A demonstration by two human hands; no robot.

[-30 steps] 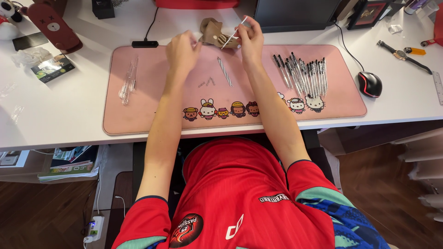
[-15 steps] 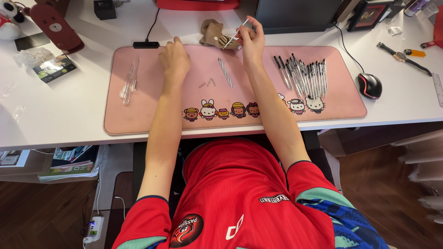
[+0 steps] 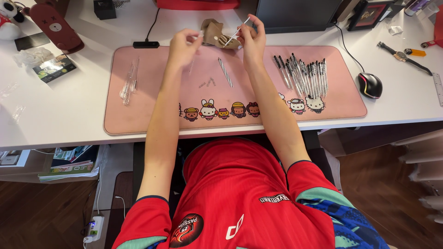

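Note:
My left hand (image 3: 183, 45) is raised over the far edge of a pink desk mat (image 3: 152, 115) and pinches a small clear pen part (image 3: 199, 35) that is hard to make out. My right hand (image 3: 251, 39) holds a thin pen refill (image 3: 241, 26) tilted up toward the left hand. The two hands are close together but apart. Below them on the mat lie a few loose refills (image 3: 225, 72) and some tiny springs (image 3: 207, 84). A crumpled brown paper bag (image 3: 217, 33) sits just behind the hands.
A fanned row of several finished pens (image 3: 304, 74) lies on the mat's right side, and clear barrels (image 3: 129, 82) lie on its left. A mouse (image 3: 370, 85), a wristwatch (image 3: 400, 56), a monitor base (image 3: 295, 16) and a brown case (image 3: 53, 25) are on the white desk.
My left hand dipped to the mat half a second ago and has come back up toward the right hand. The right hand has stayed put with the refill.

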